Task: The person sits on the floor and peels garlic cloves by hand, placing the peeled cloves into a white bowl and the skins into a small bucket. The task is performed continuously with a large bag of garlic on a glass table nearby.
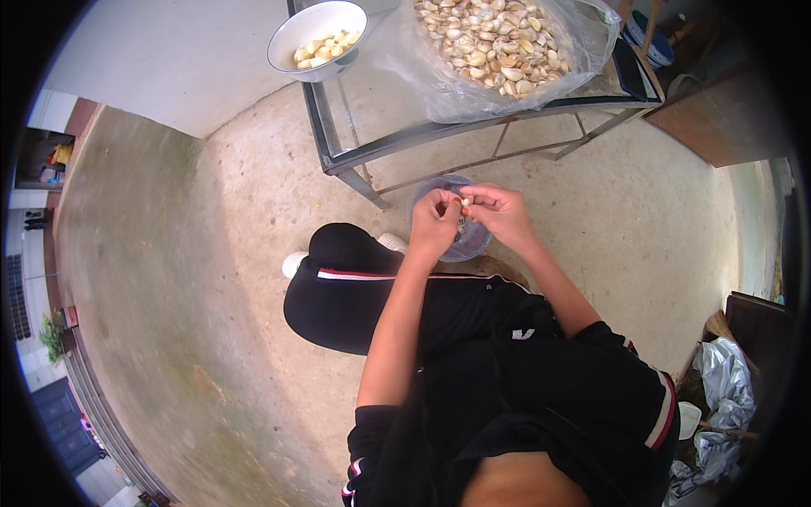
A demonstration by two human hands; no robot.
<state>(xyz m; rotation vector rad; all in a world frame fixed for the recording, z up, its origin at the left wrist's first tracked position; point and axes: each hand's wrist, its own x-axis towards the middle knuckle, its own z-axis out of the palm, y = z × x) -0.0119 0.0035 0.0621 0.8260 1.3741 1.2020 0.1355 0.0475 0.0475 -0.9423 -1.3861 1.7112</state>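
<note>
Both hands meet above a clear plastic bin (483,246) standing on the floor, with scraps of skin visible inside it. Between my fingertips is a small pale garlic clove (467,203). My left hand (437,218) pinches it from the left, and my right hand (500,212) grips it from the other side. Fingers hide part of the clove. On the table, a white bowl (317,71) holds several peeled cloves (324,49). To its right, a large open plastic bag (456,104) is full of unpeeled garlic cloves (500,44).
A metal-framed table (405,147) with a glass-like top stands beyond the bin. A dark flat object (627,71) lies at its right end. Concrete floor (633,209) surrounds my legs. Crumpled silver sheeting (725,380) and a broom (719,324) are at the lower right.
</note>
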